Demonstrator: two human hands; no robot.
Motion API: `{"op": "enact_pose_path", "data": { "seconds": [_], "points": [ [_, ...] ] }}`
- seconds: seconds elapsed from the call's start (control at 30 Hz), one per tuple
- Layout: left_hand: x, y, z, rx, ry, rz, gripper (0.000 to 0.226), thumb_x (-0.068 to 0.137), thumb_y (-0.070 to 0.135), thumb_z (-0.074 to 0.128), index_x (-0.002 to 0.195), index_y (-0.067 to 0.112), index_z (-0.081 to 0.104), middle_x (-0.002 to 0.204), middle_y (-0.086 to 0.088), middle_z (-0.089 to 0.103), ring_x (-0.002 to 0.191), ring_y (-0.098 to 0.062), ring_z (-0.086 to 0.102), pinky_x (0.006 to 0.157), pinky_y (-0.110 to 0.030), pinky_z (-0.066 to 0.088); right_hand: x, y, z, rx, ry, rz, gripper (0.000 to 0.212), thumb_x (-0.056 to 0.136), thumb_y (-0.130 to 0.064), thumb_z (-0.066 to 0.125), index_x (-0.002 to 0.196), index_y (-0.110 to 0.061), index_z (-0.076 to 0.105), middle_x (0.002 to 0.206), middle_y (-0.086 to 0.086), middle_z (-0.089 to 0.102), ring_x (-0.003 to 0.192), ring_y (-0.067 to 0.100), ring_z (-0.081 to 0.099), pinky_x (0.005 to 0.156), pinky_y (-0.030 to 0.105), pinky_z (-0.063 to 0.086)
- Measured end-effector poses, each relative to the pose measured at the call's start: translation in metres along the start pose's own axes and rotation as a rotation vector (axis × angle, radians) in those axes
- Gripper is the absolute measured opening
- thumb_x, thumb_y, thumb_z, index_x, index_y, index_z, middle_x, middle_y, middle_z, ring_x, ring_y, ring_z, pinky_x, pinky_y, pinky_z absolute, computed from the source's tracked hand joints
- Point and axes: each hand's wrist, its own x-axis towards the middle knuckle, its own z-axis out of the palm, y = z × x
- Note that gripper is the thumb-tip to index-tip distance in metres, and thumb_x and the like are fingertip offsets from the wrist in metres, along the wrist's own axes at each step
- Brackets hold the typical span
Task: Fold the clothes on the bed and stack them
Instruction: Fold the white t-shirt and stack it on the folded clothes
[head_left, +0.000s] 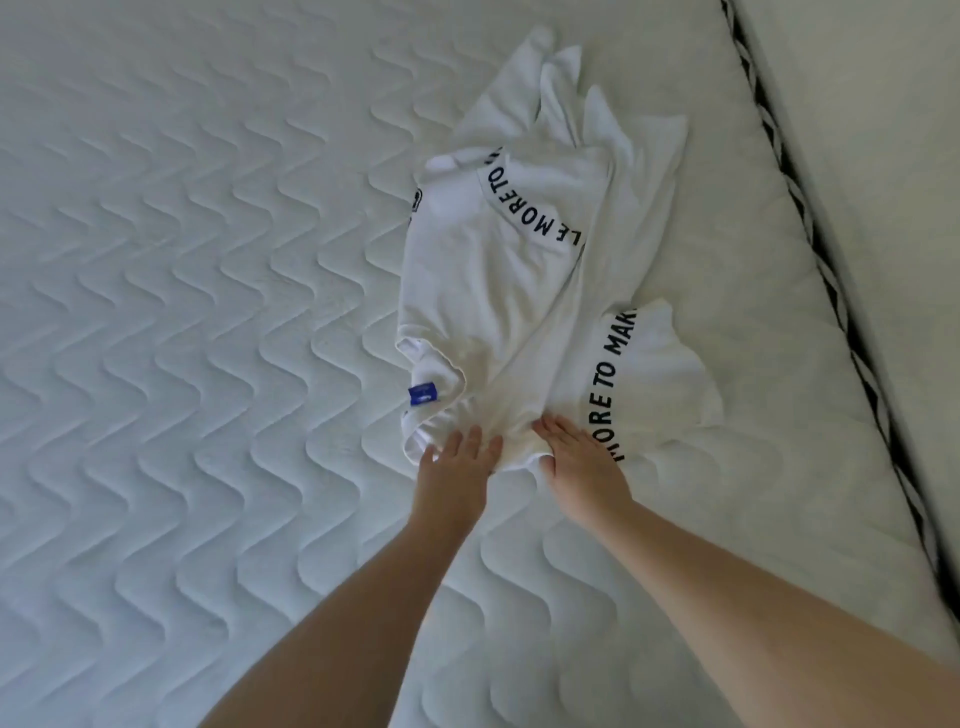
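Shirt (524, 291) on bed (182, 312)

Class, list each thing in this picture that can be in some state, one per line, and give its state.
Shirt: crumpled, not yet folded, lying on the mattress.
Blue label: showing at the shirt's near-left edge.
Left hand: open, fingers flat on the shirt.
Right hand: open, flat on the shirt.

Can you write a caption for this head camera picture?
Both hands, left and right, press flat on a rumpled white shirt on the bed.
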Motion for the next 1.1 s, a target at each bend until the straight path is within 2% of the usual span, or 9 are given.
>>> {"op": "enact_pose_path", "data": {
  "seconds": [0.13, 0.23, 0.4, 0.6, 0.77, 0.87, 0.97, 1.07, 1.1],
  "points": [
    [-0.091, 0.03, -0.002, -0.123, -0.058, 0.017, 0.056, 0.098, 0.011, 0.044, 0.15, 0.029, 0.034, 0.147, 0.001, 0.048, 0.13, -0.022, 0.05, 0.107, -0.046, 0.036, -0.085, 0.0, -0.005, -0.053, -0.061, -0.028, 0.046, 0.102, -0.027, 0.038, 0.148, -0.026, 0.038, 0.153, -0.007, 0.039, 0.141, 0.015, 0.034, 0.113, 0.03, 0.021],
    [-0.149, 0.036, -0.028, -0.256, 0.146, 0.063, 0.06, 0.067, 0.005, 0.08, 0.123, 0.023, 0.067, 0.112, 0.005, 0.071, 0.096, -0.016, 0.07, 0.075, -0.034, 0.056, -0.145, 0.0, -0.021, -0.126, -0.045, -0.104, 0.05, 0.102, -0.024, 0.038, 0.152, -0.027, 0.03, 0.159, -0.01, 0.028, 0.148, 0.015, 0.02, 0.119, 0.033, 0.012],
    [-0.219, 0.039, -0.079, -0.276, 0.293, 0.018, 0.044, 0.054, -0.003, 0.087, 0.09, 0.018, 0.072, 0.072, 0.005, 0.066, 0.058, -0.017, 0.063, 0.066, -0.027, 0.053, -0.212, -0.033, -0.078, -0.108, 0.09, -0.197, 0.053, 0.096, -0.019, 0.052, 0.148, -0.021, 0.041, 0.152, -0.007, 0.042, 0.144, 0.019, 0.033, 0.116, 0.036, 0.024],
    [-0.275, 0.048, -0.145, -0.436, 0.528, -0.085, 0.023, 0.077, -0.008, 0.07, 0.095, 0.006, 0.066, 0.089, -0.008, 0.069, 0.073, -0.031, 0.065, 0.07, -0.037, 0.053, -0.254, -0.075, -0.148, -0.075, 0.134, -0.231, 0.05, 0.101, -0.023, 0.041, 0.15, -0.03, 0.033, 0.151, -0.016, 0.039, 0.144, 0.009, 0.026, 0.114, 0.027, 0.015],
    [-0.317, 0.057, -0.226, -0.424, 0.715, -0.057, 0.01, 0.087, 0.003, 0.064, 0.097, 0.006, 0.065, 0.088, -0.006, 0.071, 0.073, -0.029, 0.068, 0.052, -0.032, 0.052, -0.293, -0.099, -0.203, 0.132, 0.162, -0.216, 0.036, 0.093, -0.013, 0.05, 0.12, -0.029, 0.066, 0.096, -0.004, 0.072, 0.094, 0.019, 0.065, 0.075, 0.021, 0.036],
    [-0.332, 0.065, -0.276, -0.345, 0.823, 0.008, 0.024, 0.092, 0.018, 0.048, 0.099, 0.007, 0.067, 0.09, -0.003, 0.071, 0.07, -0.025, 0.068, 0.043, -0.033, 0.051, -0.305, -0.112, -0.234, 0.16, 0.23, -0.296, 0.038, 0.089, -0.014, 0.057, 0.124, -0.027, 0.064, 0.111, -0.008, 0.07, 0.104, 0.014, 0.062, 0.083, 0.015, 0.035],
    [-0.343, 0.071, -0.319, -0.313, 0.854, 0.053, 0.023, 0.09, 0.015, 0.053, 0.102, 0.008, 0.071, 0.088, -0.003, 0.071, 0.062, -0.026, 0.067, 0.046, -0.035, 0.052, -0.317, -0.137, -0.261, 0.269, 0.262, -0.414, 0.039, 0.089, -0.031, 0.064, 0.128, -0.027, 0.059, 0.117, -0.017, 0.064, 0.102, -0.001, 0.055, 0.084, 0.015, 0.036],
    [-0.354, 0.067, -0.344, -0.299, 0.889, 0.085, 0.025, 0.091, 0.018, 0.051, 0.102, 0.01, 0.072, 0.087, -0.001, 0.072, 0.064, -0.022, 0.066, 0.051, -0.029, 0.051, -0.325, -0.163, -0.283, 0.381, 0.294, -0.461, 0.007, 0.094, -0.03, 0.059, 0.091, -0.035, 0.063, 0.07, -0.026, 0.057, 0.067, -0.009, 0.049, 0.06, 0.016, 0.033],
    [-0.359, 0.063, -0.347, -0.35, 0.879, 0.062, 0.021, 0.092, 0.017, 0.055, 0.103, 0.013, 0.073, 0.09, 0.002, 0.072, 0.069, -0.018, 0.066, 0.056, -0.025, 0.05, -0.325, -0.169, -0.288, 0.41, 0.294, -0.448, 0.019, 0.095, -0.027, 0.058, 0.079, -0.039, 0.057, 0.062, -0.025, 0.054, 0.061, -0.008, 0.049, 0.056, 0.017, 0.032]
  ]
}}
